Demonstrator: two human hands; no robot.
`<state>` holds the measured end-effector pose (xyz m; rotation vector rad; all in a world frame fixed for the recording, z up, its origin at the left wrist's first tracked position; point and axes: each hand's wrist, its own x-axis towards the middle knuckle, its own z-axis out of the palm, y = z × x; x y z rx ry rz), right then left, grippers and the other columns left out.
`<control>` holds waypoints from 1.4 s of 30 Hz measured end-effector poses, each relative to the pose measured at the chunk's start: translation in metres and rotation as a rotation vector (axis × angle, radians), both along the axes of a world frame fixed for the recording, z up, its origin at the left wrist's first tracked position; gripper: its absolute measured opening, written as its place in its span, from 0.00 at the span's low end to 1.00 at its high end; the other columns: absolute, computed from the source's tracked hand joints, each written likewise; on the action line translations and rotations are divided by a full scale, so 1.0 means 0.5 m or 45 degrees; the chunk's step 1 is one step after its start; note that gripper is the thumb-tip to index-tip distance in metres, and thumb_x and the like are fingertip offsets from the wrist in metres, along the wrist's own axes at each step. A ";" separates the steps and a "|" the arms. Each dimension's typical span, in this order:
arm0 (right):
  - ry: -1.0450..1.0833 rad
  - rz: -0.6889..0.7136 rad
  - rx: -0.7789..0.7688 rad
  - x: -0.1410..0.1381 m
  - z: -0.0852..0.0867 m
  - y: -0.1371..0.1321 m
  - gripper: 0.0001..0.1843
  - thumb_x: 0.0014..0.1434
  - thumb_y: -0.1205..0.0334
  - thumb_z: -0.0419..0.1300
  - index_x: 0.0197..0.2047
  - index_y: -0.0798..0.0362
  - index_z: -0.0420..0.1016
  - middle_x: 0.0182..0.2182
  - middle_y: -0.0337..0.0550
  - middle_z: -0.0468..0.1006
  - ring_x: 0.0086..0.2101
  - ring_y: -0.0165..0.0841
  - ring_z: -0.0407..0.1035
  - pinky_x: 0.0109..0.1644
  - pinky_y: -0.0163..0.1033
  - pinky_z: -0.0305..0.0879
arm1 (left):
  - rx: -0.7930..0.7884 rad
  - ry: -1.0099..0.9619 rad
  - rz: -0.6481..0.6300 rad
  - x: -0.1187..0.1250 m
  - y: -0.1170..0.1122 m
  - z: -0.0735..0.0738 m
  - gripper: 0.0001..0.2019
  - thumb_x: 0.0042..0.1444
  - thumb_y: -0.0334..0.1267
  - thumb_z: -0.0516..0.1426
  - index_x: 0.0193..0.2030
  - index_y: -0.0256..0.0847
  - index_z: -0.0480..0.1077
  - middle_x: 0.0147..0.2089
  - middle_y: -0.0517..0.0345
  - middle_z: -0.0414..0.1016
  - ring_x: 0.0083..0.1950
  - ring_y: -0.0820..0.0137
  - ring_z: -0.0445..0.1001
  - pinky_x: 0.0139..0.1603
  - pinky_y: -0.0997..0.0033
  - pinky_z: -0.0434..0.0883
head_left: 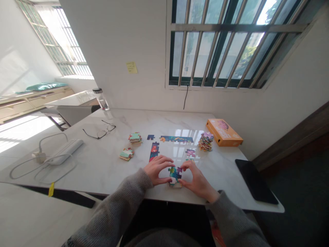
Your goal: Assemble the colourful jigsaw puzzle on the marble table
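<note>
Near the table's front edge lies a small stack of jigsaw puzzle pieces (175, 173), its top piece green, blue and purple. My left hand (159, 169) grips the left side between thumb and fingers, and my right hand (196, 178) pinches the right side. Just beyond my left hand, a joined upright strip of puzzle (154, 149) shows a red figure on dark blue. A longer joined strip (177, 139) runs crosswise behind it, with a single dark blue piece (150, 137) to its left. A loose purple piece (190, 152) lies beyond my right hand.
Puzzle piece stacks stand at left (126, 154), farther back (135, 138) and at right (205, 141). An orange box (224, 132) and a black tablet (255, 181) lie at right. Glasses (101, 132), a bottle (102, 100) and a corded power strip (65, 151) occupy the left.
</note>
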<state>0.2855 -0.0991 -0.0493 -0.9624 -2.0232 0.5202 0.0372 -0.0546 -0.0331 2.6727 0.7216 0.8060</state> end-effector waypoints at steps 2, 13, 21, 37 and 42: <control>0.001 0.010 0.012 0.001 0.005 0.007 0.18 0.56 0.64 0.66 0.48 0.49 0.65 0.41 0.42 0.69 0.42 0.38 0.66 0.47 0.44 0.68 | 0.064 -0.023 -0.030 0.013 0.008 -0.005 0.17 0.58 0.44 0.61 0.53 0.44 0.71 0.53 0.50 0.76 0.52 0.61 0.73 0.54 0.59 0.70; 0.463 0.139 -0.409 -0.020 0.018 0.086 0.28 0.65 0.57 0.57 0.65 0.47 0.54 0.36 0.38 0.71 0.38 0.34 0.70 0.47 0.46 0.69 | 0.360 -0.257 0.267 0.035 0.071 -0.020 0.10 0.59 0.43 0.62 0.44 0.43 0.73 0.45 0.50 0.73 0.45 0.64 0.74 0.47 0.61 0.73; 0.708 0.004 -0.522 -0.056 -0.007 0.169 0.18 0.60 0.52 0.60 0.51 0.51 0.66 0.27 0.32 0.68 0.29 0.31 0.68 0.36 0.39 0.65 | 0.480 -0.194 0.395 0.051 0.091 -0.034 0.12 0.59 0.46 0.61 0.45 0.43 0.74 0.42 0.51 0.74 0.41 0.64 0.74 0.44 0.61 0.73; 0.347 -0.007 -0.372 -0.039 -0.007 0.134 0.18 0.64 0.59 0.55 0.56 0.52 0.65 0.29 0.35 0.68 0.31 0.31 0.65 0.38 0.39 0.63 | 0.183 -0.150 0.255 0.021 0.096 -0.063 0.15 0.56 0.42 0.62 0.50 0.44 0.72 0.53 0.51 0.79 0.52 0.60 0.74 0.55 0.57 0.69; 0.092 -0.235 -0.138 0.002 0.000 0.134 0.12 0.65 0.61 0.52 0.47 0.53 0.74 0.32 0.42 0.74 0.34 0.35 0.67 0.42 0.43 0.64 | 0.067 0.040 0.486 0.014 0.105 -0.075 0.15 0.56 0.43 0.63 0.49 0.46 0.73 0.54 0.55 0.78 0.54 0.60 0.72 0.57 0.55 0.64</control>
